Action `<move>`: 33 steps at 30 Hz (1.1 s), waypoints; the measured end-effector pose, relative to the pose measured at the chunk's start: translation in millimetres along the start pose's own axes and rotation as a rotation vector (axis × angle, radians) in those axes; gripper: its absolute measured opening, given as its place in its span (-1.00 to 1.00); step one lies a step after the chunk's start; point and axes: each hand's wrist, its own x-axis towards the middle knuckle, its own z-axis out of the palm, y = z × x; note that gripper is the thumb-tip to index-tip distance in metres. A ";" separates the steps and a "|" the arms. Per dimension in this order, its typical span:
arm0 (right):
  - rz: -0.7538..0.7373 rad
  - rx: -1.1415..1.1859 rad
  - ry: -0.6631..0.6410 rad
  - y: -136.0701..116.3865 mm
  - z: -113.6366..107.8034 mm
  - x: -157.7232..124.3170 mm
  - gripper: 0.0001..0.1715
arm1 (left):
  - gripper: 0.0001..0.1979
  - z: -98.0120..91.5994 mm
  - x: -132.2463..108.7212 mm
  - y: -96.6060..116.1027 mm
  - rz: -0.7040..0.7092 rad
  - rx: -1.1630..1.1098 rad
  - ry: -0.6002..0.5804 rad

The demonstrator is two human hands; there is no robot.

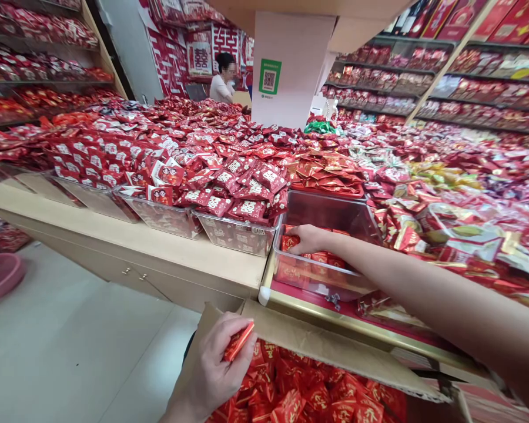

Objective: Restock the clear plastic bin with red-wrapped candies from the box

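My left hand (218, 367) is closed round a small red packet (238, 342), held over a cardboard box (317, 346) full of red packets (308, 393) at the bottom of the view. My right hand (306, 239) reaches into a clear plastic bin (321, 276) on the counter corner, fingers closed on red packets (290, 242) lying at the bin's left end. The bin holds only a thin layer of packets.
Clear bins (238, 232) heaped with red sweet packets line the wooden counter (127, 235). Shelves of red goods run along both sides. A person (223, 79) sits far back beside a white pillar (291, 64). A pink basin (0, 279) lies on the floor, left.
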 end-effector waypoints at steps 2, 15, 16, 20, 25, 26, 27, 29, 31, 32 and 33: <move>0.011 -0.059 -0.003 -2.4 1.0 -0.1 -0.38 | -0.71 -0.1 -0.5 -0.7 -0.003 -0.002 -0.002; 0.024 -0.032 -0.061 2.4 -0.1 5.9 -0.17 | -0.72 -0.1 -0.7 -0.4 0.009 0.002 0.007; 0.012 -0.036 -0.036 2.4 0.6 6.0 -0.17 | -0.71 -0.2 -0.8 -0.3 0.010 0.004 0.008; 0.041 -0.083 0.081 0.0 3.0 7.8 -0.19 | -0.72 0.3 -0.7 -0.6 -0.005 0.000 0.003; 0.171 0.142 0.100 -0.4 -4.5 7.2 -0.42 | -0.74 0.8 0.4 -1.1 -0.007 -0.005 0.008; 0.182 0.237 0.109 1.1 -6.9 6.9 -0.46 | -0.74 0.8 0.5 -1.1 -0.005 -0.005 0.011; 0.193 0.335 0.130 3.2 -9.2 6.7 -0.50 | -0.74 0.7 0.6 -1.1 -0.005 -0.004 0.012; 0.224 0.510 0.212 8.4 -13.0 7.3 -0.62 | -0.74 0.3 0.5 -1.1 -0.003 0.002 0.012; 0.284 0.669 0.301 13.5 -15.5 9.1 -0.74 | -0.74 -0.2 0.2 -1.2 0.000 0.009 0.012; 0.314 0.741 0.331 15.6 -16.3 10.2 -0.78 | -0.74 -0.5 0.0 -1.5 0.002 0.011 0.011; 0.343 0.796 0.350 17.4 -16.7 11.3 -0.79 | -0.74 -0.7 -0.3 -1.8 0.002 0.013 0.010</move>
